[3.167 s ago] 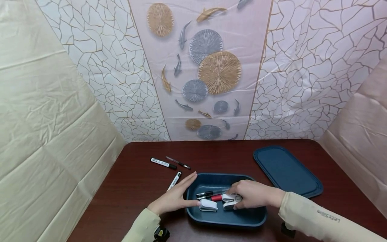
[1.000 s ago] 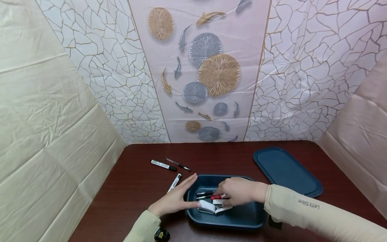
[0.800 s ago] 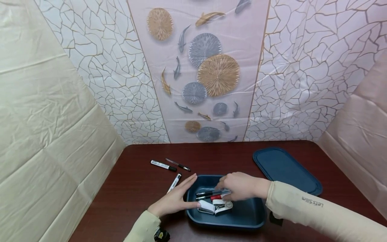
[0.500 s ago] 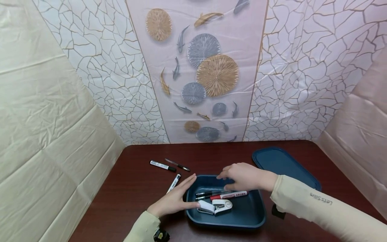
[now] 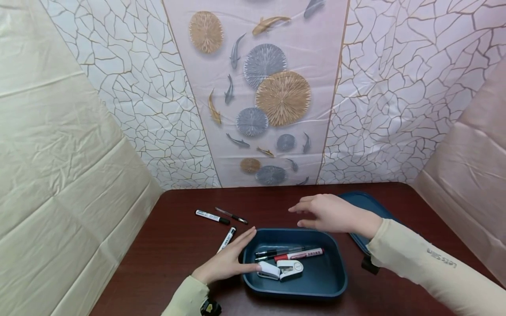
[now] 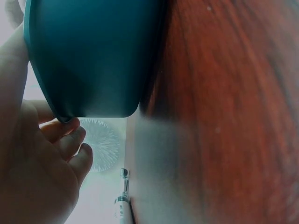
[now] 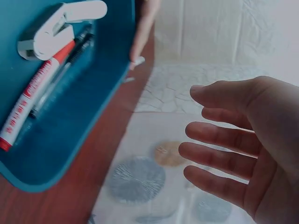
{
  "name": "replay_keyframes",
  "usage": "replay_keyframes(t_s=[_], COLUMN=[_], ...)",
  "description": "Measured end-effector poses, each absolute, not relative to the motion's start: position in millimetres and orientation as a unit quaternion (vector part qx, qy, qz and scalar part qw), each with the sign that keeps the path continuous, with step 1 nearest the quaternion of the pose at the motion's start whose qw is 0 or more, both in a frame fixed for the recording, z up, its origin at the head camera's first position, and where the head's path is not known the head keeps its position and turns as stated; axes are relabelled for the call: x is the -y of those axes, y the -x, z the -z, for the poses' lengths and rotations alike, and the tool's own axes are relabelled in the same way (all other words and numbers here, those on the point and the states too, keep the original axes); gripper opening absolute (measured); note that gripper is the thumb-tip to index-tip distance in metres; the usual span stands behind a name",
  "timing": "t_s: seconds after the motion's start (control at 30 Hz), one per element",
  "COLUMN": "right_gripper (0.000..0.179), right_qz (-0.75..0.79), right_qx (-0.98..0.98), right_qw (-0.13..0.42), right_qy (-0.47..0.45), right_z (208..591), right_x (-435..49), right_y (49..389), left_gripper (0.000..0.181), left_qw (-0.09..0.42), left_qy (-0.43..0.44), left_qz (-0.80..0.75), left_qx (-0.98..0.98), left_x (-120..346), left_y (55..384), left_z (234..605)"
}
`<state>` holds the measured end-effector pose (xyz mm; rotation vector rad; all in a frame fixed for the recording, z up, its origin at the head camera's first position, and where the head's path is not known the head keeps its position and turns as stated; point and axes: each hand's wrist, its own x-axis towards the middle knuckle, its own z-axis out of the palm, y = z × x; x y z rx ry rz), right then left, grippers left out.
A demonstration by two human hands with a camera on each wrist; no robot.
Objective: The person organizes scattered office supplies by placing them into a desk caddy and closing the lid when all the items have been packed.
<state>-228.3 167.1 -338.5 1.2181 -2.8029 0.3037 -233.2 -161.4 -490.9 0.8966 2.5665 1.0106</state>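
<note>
"What's just changed at your end?"

"On the desk, the blue box sits about where it did. The right hand has lifted out of it and hangs loosely open past the far rim, gripping nothing; the left hand stays spread open at the left rim. Inside, one white stapler has slid left against the second stapler, and the red marker shows whole."

"Meaning what?"

"I'd judge that bit of arranging done and the right hand free."

"Give me counts."

"I count one box and one lid, partly behind the right arm. Two staplers, both in the box. Three markers: the red one inside, plus a black-capped marker and a half-hidden marker outside, left of it. Three pens: two in-box pens, going by their dark ends, and one loose pen on the desk."
</note>
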Motion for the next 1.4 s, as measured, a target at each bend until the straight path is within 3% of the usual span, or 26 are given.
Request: replay_keyframes(t_s=[0.27,0.6,0.8,1.4], right_gripper=[0.038,0.038,0.048,0.058], right_qz=[-0.103,-0.119,-0.136,-0.242], right_qx=[0.916,0.921,0.923,0.887], right_qw=[0.092,0.12,0.138,0.247], right_qy=[-0.377,-0.35,-0.333,-0.305], right_z=[323,308,304,331], right_x=[-180,-192,-196,-215], right_y=[224,218,213,211], left_gripper=[0.096,0.097,0.098,0.094], left_qw=[0.12,0.128,0.126,0.129], left_qy=[-0.305,-0.303,-0.303,-0.31], left_qz=[-0.346,-0.351,-0.35,-0.347], left_qx=[-0.879,-0.877,-0.877,-0.876], left_x=[161,161,161,162], left_y=[232,231,232,233], left_z=[490,490,490,491])
